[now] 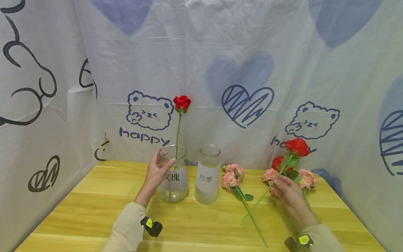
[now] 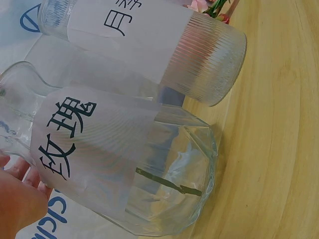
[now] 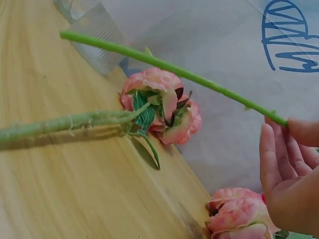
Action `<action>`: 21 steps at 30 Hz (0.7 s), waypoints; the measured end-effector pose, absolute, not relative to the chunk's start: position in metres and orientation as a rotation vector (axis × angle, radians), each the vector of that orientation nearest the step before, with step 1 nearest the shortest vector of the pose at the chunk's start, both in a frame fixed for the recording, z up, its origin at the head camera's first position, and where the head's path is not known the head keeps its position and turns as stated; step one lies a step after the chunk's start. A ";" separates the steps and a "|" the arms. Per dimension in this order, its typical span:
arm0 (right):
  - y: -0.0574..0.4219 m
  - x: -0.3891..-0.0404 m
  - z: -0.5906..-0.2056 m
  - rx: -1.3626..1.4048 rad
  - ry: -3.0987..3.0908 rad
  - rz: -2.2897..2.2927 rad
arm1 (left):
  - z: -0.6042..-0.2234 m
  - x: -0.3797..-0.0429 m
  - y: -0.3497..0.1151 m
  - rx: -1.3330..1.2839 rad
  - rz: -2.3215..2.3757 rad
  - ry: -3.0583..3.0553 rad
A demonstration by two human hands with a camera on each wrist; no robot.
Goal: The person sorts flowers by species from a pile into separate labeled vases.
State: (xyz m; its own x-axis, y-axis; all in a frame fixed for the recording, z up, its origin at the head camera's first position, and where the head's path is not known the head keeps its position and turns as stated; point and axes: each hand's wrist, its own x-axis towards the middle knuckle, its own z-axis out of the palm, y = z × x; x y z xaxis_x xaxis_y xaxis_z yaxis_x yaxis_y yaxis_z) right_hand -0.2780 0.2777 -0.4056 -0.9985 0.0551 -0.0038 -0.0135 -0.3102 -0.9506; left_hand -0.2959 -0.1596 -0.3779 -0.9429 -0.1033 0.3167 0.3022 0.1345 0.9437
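My left hand [image 1: 156,172] grips the neck of a clear glass vase [image 1: 182,193] with a white label, thumb in front and fingers around the side. A single red rose [image 1: 182,103] stands upright in this vase; its stem end shows through the glass in the left wrist view. On the right, my right hand [image 1: 291,197] pinches the green stem [image 3: 174,73] of another red rose [image 1: 297,147], lifted and slanting, its bare end pointing down to the left. Behind that hand lie a further red rose [image 1: 278,163] and pink flowers [image 1: 306,179], partly hidden.
A second, straighter labelled glass vase [image 1: 206,197] stands just right of the gripped one. Between it and my right hand, a pink flower stem [image 1: 233,176] lies on the wooden table [image 1: 94,210]. A printed white cloth [image 1: 195,70] hangs behind the table and at its sides.
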 end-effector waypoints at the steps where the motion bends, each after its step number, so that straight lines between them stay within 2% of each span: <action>1: 0.277 -0.278 -0.405 -0.068 -1.801 2.512 | -0.378 -0.296 -0.160 -0.192 -1.873 -2.111; 21: 0.263 -0.287 -0.390 -0.260 -1.640 2.608 | -0.380 -0.296 -0.159 -0.206 -1.870 -2.102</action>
State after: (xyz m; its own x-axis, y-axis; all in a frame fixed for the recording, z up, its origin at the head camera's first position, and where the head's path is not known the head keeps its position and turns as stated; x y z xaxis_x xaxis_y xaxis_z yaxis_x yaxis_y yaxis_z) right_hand -0.2872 0.2631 -0.3896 -0.9846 0.1311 -0.1153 0.0471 -0.4366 -0.8984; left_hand -0.2958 -0.1592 -0.3797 -0.9386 -0.1032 0.3291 0.3149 0.1333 0.9397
